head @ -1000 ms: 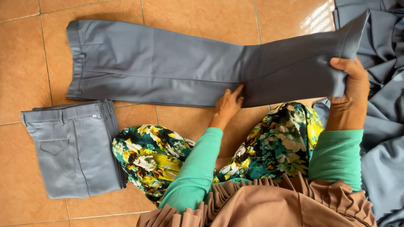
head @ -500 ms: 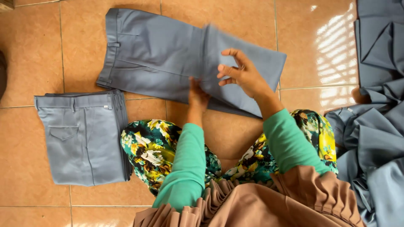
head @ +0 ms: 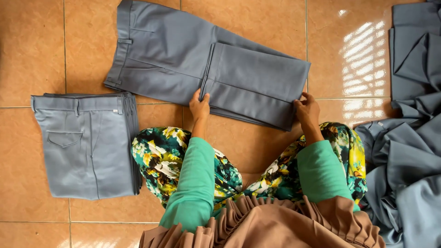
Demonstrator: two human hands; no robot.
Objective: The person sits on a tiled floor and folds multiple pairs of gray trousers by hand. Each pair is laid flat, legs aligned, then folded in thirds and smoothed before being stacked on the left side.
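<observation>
Illumination is bright, even daylight; a striped glare patch lies on the glossy floor tiles (head: 363, 59) at upper right; shadows under the grey trousers (head: 206, 69) are soft; focus is sharp throughout, without noticeable edge distortion.

left arm: stretched forward and down, green sleeve to the wrist, elbow nearly straight
left hand (head: 199, 104): palm down, back of hand up, pressed flat
left fingers (head: 196, 95): held together, pointing away from the body, tips bent down, not curled round anything
right arm: stretched forward, green sleeve ends at the forearm, angled slightly inward
right hand (head: 307, 109): palm down, wrist bent a little, knuckles up
right fingers (head: 304, 97): curled downward at the tips, thumb hidden underneath; can't tell whether they pinch
spacing: hands well apart, roughly level with each other
</observation>
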